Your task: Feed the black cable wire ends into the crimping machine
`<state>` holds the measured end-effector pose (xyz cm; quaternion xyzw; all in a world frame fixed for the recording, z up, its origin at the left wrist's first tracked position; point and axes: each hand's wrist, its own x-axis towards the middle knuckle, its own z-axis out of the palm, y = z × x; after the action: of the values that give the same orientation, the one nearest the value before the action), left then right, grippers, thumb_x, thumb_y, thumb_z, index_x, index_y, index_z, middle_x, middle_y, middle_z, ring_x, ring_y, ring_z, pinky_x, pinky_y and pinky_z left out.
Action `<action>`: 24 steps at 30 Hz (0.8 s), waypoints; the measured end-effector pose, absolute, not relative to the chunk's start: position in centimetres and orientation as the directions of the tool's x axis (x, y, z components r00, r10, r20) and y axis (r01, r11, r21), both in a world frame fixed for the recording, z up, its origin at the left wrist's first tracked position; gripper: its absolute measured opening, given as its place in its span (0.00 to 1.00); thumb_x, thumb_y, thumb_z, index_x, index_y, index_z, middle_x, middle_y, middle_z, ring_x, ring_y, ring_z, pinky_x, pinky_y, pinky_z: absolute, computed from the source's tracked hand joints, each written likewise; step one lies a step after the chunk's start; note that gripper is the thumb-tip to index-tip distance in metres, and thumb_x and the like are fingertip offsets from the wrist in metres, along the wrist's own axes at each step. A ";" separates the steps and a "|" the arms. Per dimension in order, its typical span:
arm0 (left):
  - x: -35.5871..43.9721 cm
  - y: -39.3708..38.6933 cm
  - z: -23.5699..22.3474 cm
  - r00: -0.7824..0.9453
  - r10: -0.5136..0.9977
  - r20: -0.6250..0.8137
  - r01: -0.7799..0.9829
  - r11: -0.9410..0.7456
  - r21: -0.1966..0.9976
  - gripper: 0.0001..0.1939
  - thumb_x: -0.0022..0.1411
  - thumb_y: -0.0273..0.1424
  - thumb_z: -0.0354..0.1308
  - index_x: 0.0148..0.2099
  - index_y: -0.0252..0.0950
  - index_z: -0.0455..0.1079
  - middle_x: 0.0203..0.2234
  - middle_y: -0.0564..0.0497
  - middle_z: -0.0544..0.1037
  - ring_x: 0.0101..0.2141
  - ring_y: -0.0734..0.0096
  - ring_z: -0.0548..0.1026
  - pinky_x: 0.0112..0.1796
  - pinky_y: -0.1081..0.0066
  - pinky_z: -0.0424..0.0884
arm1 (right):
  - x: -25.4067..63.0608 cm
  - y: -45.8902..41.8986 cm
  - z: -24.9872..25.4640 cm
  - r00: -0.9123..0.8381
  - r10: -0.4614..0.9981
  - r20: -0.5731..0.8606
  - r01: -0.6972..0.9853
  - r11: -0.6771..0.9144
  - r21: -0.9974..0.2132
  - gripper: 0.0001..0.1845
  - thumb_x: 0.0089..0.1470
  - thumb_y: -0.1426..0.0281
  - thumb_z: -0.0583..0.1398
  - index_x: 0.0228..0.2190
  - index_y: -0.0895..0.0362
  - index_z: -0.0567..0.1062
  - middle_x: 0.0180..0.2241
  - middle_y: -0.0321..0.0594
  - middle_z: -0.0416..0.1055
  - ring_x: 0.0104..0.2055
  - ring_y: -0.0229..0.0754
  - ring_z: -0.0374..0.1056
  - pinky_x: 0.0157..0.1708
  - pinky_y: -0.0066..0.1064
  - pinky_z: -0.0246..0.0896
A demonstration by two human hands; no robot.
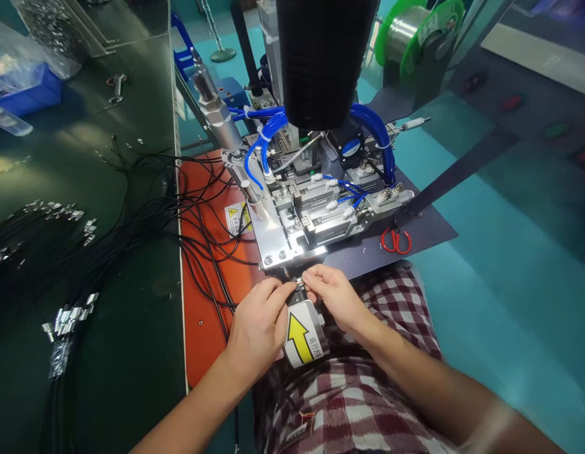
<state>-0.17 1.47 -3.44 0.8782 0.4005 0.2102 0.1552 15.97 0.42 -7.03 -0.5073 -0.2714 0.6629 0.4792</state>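
Observation:
At the front edge of the machine, my left hand [261, 312] and my right hand [334, 293] meet with fingertips pinched. Between them is a small silvery metal connector [300, 284], partly hidden by the fingers. Below my left hand a black cable [285, 391] hangs down, ending in thin coloured wires over the checked cloth; whether it joins the connector is hidden. Just beneath the fingertips sits a white plate with a yellow arrow [299, 334]. The machine's metal plate [273, 243] lies right beyond my hands.
Black cables [145, 217] run from the dark table across the orange board [197, 343]. Bundled metal cable ends [69, 320] lie at left, near a blue bin [31, 94]. Red-handled scissors [395, 241] rest right of the machine. A black tube [323, 63] hangs overhead; a green wire spool [415, 31] stands behind.

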 end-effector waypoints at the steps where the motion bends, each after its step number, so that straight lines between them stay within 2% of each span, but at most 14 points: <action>1: -0.1 1.4 -3.4 0.601 0.762 0.242 0.650 -0.642 0.407 0.15 0.64 0.22 0.45 0.47 0.29 0.71 0.32 0.45 0.72 0.33 0.67 0.71 0.32 0.69 0.71 | 16.1 0.5 -7.0 -0.059 0.893 -0.446 -0.392 -0.432 -0.812 0.18 0.46 0.57 0.63 0.21 0.57 0.67 0.16 0.28 0.62 0.20 0.32 0.54 0.24 0.27 0.48; 3: 0.0 1.4 -3.4 0.612 0.756 0.233 0.671 -0.652 0.354 0.15 0.64 0.22 0.46 0.47 0.28 0.71 0.32 0.45 0.72 0.32 0.66 0.71 0.32 0.68 0.71 | 16.3 0.6 -6.9 -0.119 0.859 -0.497 -0.422 -0.497 -0.758 0.19 0.43 0.56 0.65 0.21 0.58 0.68 0.17 0.28 0.62 0.19 0.31 0.54 0.24 0.27 0.47; 6: 0.1 1.3 -3.4 0.603 0.755 0.257 0.669 -0.654 0.352 0.14 0.64 0.22 0.46 0.47 0.29 0.71 0.31 0.45 0.72 0.32 0.66 0.71 0.31 0.69 0.71 | 16.5 0.7 -6.9 -0.136 0.856 -0.499 -0.414 -0.506 -0.757 0.21 0.42 0.54 0.65 0.21 0.59 0.69 0.18 0.30 0.64 0.20 0.31 0.56 0.24 0.27 0.47; 10: 0.0 1.3 -3.5 0.601 0.749 0.281 0.662 -0.662 0.351 0.15 0.64 0.22 0.45 0.48 0.30 0.71 0.31 0.47 0.71 0.31 0.68 0.71 0.30 0.71 0.70 | 16.3 0.4 -6.9 -0.083 0.888 -0.453 -0.406 -0.445 -0.798 0.22 0.46 0.51 0.61 0.23 0.58 0.69 0.21 0.31 0.66 0.20 0.31 0.57 0.24 0.27 0.49; 16: 0.2 1.3 -3.6 0.627 0.745 0.229 0.692 -0.667 0.276 0.16 0.64 0.23 0.44 0.47 0.30 0.71 0.31 0.46 0.71 0.30 0.66 0.71 0.29 0.70 0.69 | 15.3 0.2 -7.3 0.062 0.931 -0.360 -0.333 -0.320 -0.887 0.19 0.47 0.54 0.63 0.23 0.56 0.66 0.16 0.27 0.61 0.19 0.33 0.56 0.22 0.28 0.49; 18: 0.2 1.3 -3.5 0.614 0.759 0.215 0.697 -0.650 0.303 0.16 0.64 0.24 0.45 0.48 0.31 0.71 0.32 0.46 0.71 0.31 0.66 0.71 0.31 0.70 0.70 | 15.3 0.2 -7.5 0.058 0.925 -0.375 -0.364 -0.330 -0.871 0.20 0.46 0.53 0.63 0.22 0.56 0.66 0.16 0.28 0.61 0.18 0.33 0.56 0.21 0.27 0.49; 24: -0.5 1.2 -2.7 0.534 0.822 0.200 0.649 -0.549 0.526 0.15 0.65 0.22 0.44 0.48 0.32 0.69 0.34 0.47 0.70 0.35 0.70 0.71 0.35 0.72 0.70 | 16.8 -0.1 -8.1 0.084 0.921 -0.380 -0.369 -0.326 -0.870 0.23 0.46 0.49 0.60 0.25 0.58 0.70 0.22 0.31 0.64 0.19 0.31 0.58 0.22 0.27 0.50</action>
<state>-0.50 1.17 -2.72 0.8528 0.4312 0.2174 0.1986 16.82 -0.13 -8.07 -0.5236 -0.2634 0.6235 0.5174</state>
